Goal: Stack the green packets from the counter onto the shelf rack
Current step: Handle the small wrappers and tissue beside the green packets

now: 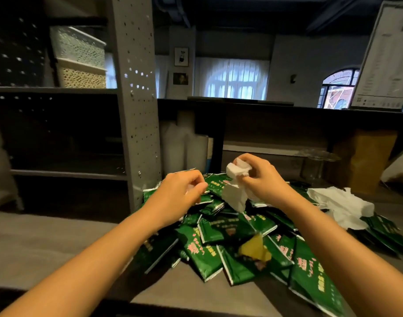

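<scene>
The green packets below the hands look like shiny plastic film, crinkly and catching the light. The tissue pinched in the right hand is soft matt paper, all crumpled. The tabletop is dull grey with a faint grain. The shelf rack beyond the left hand is perforated metal with matt grey paint.

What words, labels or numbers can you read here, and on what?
None can be quoted.
Green packets: pink and pale print, too blurred to read.
White board, upper right: rows of print, too small to read.
Wall frames: no legible text.
</scene>
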### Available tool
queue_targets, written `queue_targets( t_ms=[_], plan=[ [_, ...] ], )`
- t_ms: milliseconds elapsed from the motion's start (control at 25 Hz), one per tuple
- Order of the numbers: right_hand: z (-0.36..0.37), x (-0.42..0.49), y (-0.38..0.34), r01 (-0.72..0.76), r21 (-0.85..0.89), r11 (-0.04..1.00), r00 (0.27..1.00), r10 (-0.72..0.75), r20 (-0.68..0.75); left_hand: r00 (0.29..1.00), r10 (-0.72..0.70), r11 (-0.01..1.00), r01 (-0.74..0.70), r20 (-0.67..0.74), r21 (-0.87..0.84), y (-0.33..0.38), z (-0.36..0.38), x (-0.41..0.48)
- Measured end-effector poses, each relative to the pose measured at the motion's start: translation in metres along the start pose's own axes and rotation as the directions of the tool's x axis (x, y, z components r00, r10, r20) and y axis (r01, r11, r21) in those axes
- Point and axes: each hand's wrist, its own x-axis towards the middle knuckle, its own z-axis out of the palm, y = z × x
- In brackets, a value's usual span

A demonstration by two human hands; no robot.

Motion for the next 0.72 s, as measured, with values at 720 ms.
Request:
queue_targets(
  t_ms=[720],
  plan=[
    [0.253,-0.164,-0.19,-0.001,0.301,0.954,0.621,-0.235,0.748,0.764,-0.645,0.764,0.644,0.026,0.04,-0.044,-0.117,-0.353]
  ],
)
